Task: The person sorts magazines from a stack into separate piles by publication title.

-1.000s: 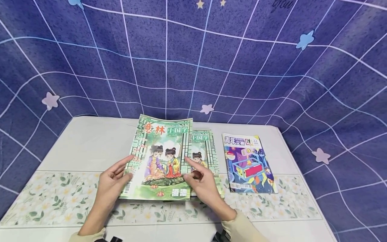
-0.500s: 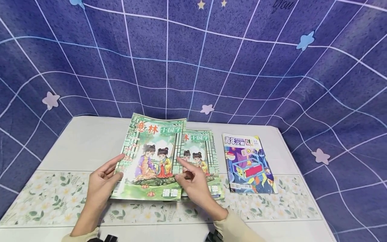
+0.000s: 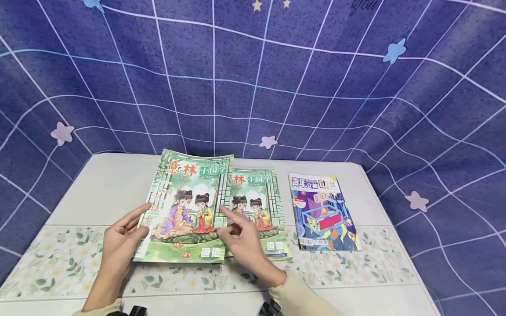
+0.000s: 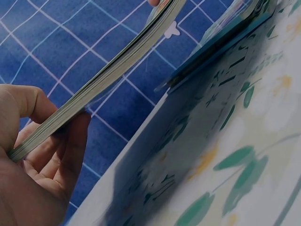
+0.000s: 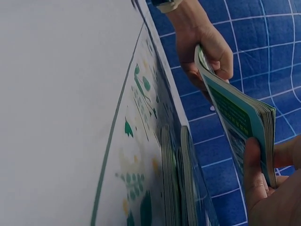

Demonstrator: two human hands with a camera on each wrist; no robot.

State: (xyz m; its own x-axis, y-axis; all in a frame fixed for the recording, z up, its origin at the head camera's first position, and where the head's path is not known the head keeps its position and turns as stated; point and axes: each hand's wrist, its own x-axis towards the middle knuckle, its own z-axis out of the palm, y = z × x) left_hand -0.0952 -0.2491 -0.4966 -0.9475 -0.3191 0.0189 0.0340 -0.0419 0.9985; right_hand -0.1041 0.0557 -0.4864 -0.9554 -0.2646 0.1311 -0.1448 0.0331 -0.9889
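A green magazine (image 3: pixel 186 175) with two illustrated figures and red title characters is held up between both hands in the head view. My left hand (image 3: pixel 120 243) pinches its left edge, thumb on the cover and fingers beneath. At the right edge my right hand (image 3: pixel 243 239) grips it, index finger stretched along the cover. The wrist views show the magazine raised off the table, its page edges (image 4: pixel 103 77) slightly bowed. Below and right of it lies a matching green magazine (image 3: pixel 257 193), partly hidden by the held one and my right hand.
To the right lies a purple and blue magazine (image 3: pixel 324 215) by itself. Magazines (image 5: pixel 176 183) lie stacked on the table in the right wrist view. The white table (image 3: pixel 114 184) has a floral band; a blue gridded curtain (image 3: pixel 237 96) hangs behind it.
Both hands have carried the held green magazine to the left, uncovering more of the matching magazine beneath. The purple and blue magazine has stayed on the table.
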